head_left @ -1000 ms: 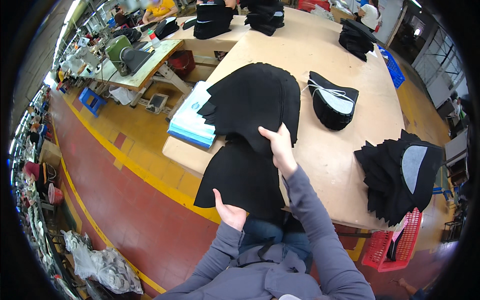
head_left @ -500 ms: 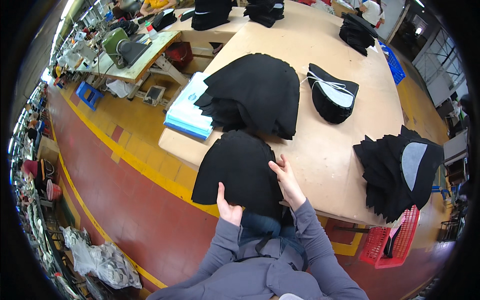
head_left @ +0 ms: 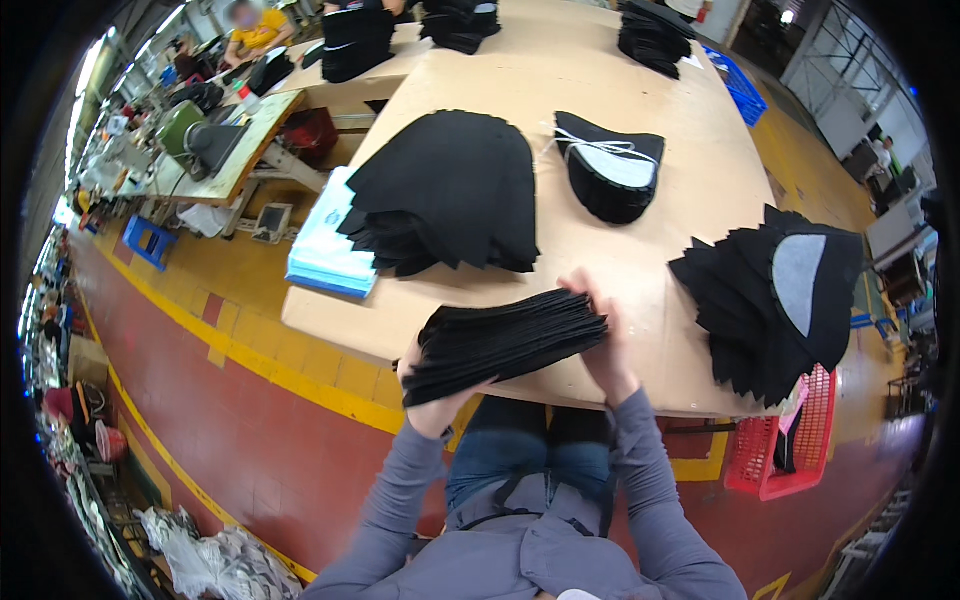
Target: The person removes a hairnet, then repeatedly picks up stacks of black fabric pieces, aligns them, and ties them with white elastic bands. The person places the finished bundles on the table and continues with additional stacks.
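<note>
Between my two hands I hold a thick stack of black fabric pieces [head_left: 505, 342], its layered edges turned up toward me, above the table's near edge. My left hand [head_left: 436, 400] grips the stack's left end, part of it hidden behind the fabric. At the right end my right hand [head_left: 608, 335] is closed round the layers, slightly blurred. Just beyond lies a larger fanned pile of black fabric pieces [head_left: 455, 190] on the table. To its right rests a bundle of black pieces [head_left: 610, 185] tied with white cord, a pale grey patch on top.
The brown-covered table [head_left: 560, 290] stretches away from me. Blue-and-white packets [head_left: 325, 245] lie at its left edge, fanned black pieces with a grey patch [head_left: 780, 300] at its right. A red basket [head_left: 780, 455] stands below the right edge. People sit farther back.
The stack has been lifted and tipped, so its layered edge shows instead of its flat face. Both hands now grip its ends. My view has shifted to the right.
</note>
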Tool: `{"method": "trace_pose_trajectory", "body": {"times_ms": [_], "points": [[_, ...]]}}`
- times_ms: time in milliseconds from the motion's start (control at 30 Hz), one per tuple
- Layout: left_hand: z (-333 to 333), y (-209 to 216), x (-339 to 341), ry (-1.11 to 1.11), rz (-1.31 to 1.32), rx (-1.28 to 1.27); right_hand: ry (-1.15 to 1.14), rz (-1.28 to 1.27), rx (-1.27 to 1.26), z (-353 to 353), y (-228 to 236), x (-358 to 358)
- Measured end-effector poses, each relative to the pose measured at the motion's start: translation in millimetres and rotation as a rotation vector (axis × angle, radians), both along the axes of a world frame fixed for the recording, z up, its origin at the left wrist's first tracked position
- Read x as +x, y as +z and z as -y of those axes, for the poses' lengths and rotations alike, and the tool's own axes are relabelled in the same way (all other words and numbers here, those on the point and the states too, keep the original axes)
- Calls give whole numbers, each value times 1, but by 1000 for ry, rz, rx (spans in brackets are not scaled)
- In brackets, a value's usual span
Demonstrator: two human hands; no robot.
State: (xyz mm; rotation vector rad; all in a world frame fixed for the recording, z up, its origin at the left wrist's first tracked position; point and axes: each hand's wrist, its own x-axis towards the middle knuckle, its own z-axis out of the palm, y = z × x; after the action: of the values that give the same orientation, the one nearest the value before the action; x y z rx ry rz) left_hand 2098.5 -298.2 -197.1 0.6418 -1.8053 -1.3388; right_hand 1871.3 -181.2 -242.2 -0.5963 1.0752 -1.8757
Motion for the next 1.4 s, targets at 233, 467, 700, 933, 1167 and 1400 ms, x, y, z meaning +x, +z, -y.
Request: {"method": "trace_pose_trajectory", "body": {"times_ms": [233,467,700,933,1167,1400], "points": [[43,-12,-24,-213,-1,242,-256,-168,203,-14,-8,-18],[12,-49,-2,-98,-158,87,-66,-790,224,1,41,9],[2,-53,-20,-28,-304,6,-263,-1331,146,24,86,46],[-14,-56,-17,117,-385,310,-104,-1394,-34,16,63,65],[-23,-34,-7,-257,-884,657,-403,128,108,-40,-42,91],[-33,18,-60,-222,-927,747,-303,-288,273,-114,-18,-10]]}}
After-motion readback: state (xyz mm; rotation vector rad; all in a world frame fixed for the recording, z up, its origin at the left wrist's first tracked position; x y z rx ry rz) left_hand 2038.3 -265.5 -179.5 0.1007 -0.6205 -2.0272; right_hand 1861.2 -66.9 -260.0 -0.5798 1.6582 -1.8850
